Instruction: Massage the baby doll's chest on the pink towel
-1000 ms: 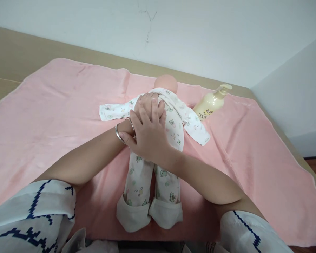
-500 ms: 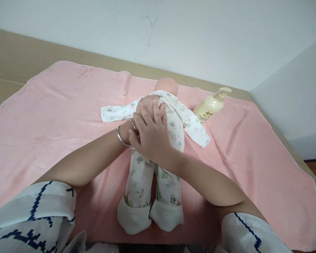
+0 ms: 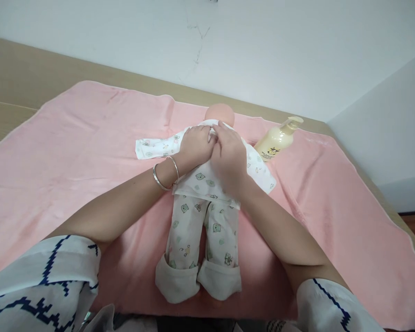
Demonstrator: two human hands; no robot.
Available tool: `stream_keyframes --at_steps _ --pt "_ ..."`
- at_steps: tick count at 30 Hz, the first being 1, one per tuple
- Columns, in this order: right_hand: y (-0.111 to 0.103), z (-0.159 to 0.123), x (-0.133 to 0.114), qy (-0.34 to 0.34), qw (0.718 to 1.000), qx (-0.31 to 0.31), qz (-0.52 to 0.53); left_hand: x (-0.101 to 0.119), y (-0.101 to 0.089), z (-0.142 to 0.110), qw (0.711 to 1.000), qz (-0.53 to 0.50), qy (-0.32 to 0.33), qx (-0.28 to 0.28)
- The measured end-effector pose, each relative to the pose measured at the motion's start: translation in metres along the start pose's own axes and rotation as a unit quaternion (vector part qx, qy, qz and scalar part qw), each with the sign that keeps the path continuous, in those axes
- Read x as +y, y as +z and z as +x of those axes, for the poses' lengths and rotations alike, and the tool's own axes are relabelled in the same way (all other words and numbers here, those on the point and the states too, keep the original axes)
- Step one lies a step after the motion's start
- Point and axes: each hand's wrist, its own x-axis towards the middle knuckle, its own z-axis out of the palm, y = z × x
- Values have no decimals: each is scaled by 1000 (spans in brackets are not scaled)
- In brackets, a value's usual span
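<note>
— On the pink blanket (image 3: pixel 72 193), what lies at mid-dial?
— A doll (image 3: pixel 207 185) in white clothes (image 3: pixel 186 230) with greenish animal prints, trouser cuffs (image 3: pixel 178 280) turned up
— Which way?
— Head at twelve o'clock, legs at six, long axis running between
— And the fingers?
— Left hand (image 3: pixel 196 144) and right hand (image 3: pixel 229 154) meet on its torso; whether they grip cloth, I can't tell

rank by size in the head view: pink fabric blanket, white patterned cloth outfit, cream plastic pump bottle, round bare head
1. Pink fabric blanket
2. White patterned cloth outfit
3. Cream plastic pump bottle
4. Round bare head
</note>
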Motion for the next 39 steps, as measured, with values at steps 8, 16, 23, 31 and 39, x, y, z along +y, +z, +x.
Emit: stream_keyframes --at_steps 8,16,23,31,39 --pt "16 32 50 94 995 -41 -14 17 -12 -7 995 93 -18 -28" --pt "-4 34 38 83 980 -152 -102 25 -17 -13 990 131 4 -55" --pt "-10 14 13 34 970 -138 -198 4 -13 3 997 65 -8 -50" --pt "-3 34 39 79 984 -147 -58 4 -10 1 997 71 -2 -42" --pt "2 38 52 77 983 -159 -48 15 -8 -10 994 101 20 -29"
